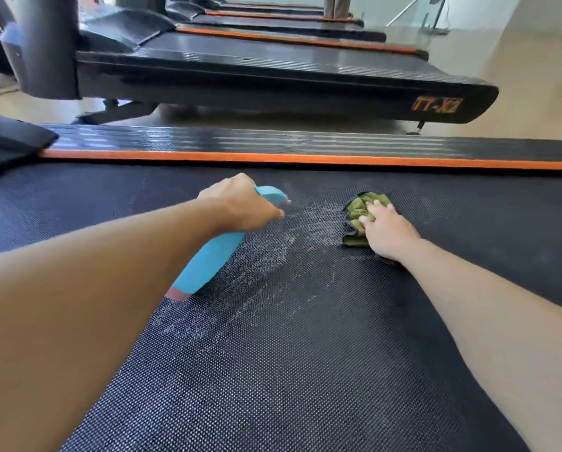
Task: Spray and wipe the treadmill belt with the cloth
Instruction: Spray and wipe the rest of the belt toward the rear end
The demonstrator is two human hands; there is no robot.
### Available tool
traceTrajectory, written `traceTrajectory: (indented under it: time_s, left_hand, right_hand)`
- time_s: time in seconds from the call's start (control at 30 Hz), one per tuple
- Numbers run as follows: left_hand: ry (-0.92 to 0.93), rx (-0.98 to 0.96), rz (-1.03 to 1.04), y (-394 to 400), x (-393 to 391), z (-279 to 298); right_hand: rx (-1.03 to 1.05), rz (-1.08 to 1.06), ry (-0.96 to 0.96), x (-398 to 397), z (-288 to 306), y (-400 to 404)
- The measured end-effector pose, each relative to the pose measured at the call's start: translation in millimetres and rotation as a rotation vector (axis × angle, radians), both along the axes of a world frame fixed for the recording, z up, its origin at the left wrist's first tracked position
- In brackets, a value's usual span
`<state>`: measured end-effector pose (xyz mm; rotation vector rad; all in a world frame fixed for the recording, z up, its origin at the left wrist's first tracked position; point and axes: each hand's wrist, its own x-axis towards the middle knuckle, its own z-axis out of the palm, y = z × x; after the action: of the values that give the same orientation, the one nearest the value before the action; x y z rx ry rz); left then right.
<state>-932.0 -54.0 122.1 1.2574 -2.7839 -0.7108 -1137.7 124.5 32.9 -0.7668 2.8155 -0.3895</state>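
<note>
cloth [364, 210] well inside belt [305, 370] edges

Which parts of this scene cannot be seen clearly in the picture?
Head view only:
- Spray bottle: trigger and neck covered by the left hand; liquid level unreadable.
- Green cloth: near part lies under the right hand.
- Treadmill belt: both ends cut off by the frame edges.
- Orange label on the next treadmill: blurred.

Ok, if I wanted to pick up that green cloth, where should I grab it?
Grab the cloth by its bunched-up top, coming from above on the far side. It lies crumpled on the belt, so folds stick up there. The right hand covers the near part.
</note>
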Motion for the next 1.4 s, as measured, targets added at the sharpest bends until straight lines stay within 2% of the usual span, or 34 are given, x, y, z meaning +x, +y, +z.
traceTrajectory:
  time_s: [0.1, 0.3, 0.4, 0.53, 0.63, 0.77, 0.83, 0.9, 1.0, 1.07, 1.13, 1.23, 1.33, 1.4]
  left_hand:
    - [-0.053, -0.01, -0.034, 7, 1, 0]
    - [-0.002, -0.012, -0.014, 6, 4, -2]
    - [0.06, -0.012, 0.051, 4, 11, 4]
    - [0.167, 0.08, 0.093, -5, 22, 7]
    - [0.163, 0.081, 0.052, 0, 28, 10]
    - [0.171, -0.007, 0.03, 15, 34, 10]
    - [0.179, -0.05, -0.027, 22, 39, 8]
    - [0.191, -0.075, -0.09, 26, 46, 7]
    - [0.245, -0.059, -0.123, 27, 59, 9]
    - [0.337, 0.017, -0.112, 23, 69, 10]
    - [0.44, 0.072, -0.098, 17, 80, 11]
    - [0.546, 0.183, -0.17, 9, 97, 18]
    - [0.454, 0.268, -0.246, 0, 120, 30]
    - [0.434, 0.273, -0.237, -10, 136, 31]
  right_hand:
    - [0.003, 0.003, 0.019, 3, -1, 0]
    - [-0.003, 0.013, 0.019, 2, -3, 2]
    - [0.022, 0.024, 0.028, 3, -2, 2]
    - [0.053, 0.084, 0.018, 30, 16, 1]
    - [0.044, 0.35, 0.004, 94, 25, -4]
    - [-0.036, 0.915, -0.01, 206, 15, 2]
    - [-0.043, 0.994, -0.011, 218, 13, 5]
    - [-0.016, 0.89, -0.028, 190, 18, 2]
    - [0.059, 0.468, -0.062, 112, 30, 2]
    - [0.12, 0.356, -0.048, 92, 30, 10]
    - [0.122, 0.52, -0.042, 119, 24, 13]
    - [0.036, 0.963, -0.056, 210, 16, 21]
    - [-0.038, 1.319, 0.047, 281, 10, 31]
    - [-0.046, 1.378, 0.01, 281, 9, 26]
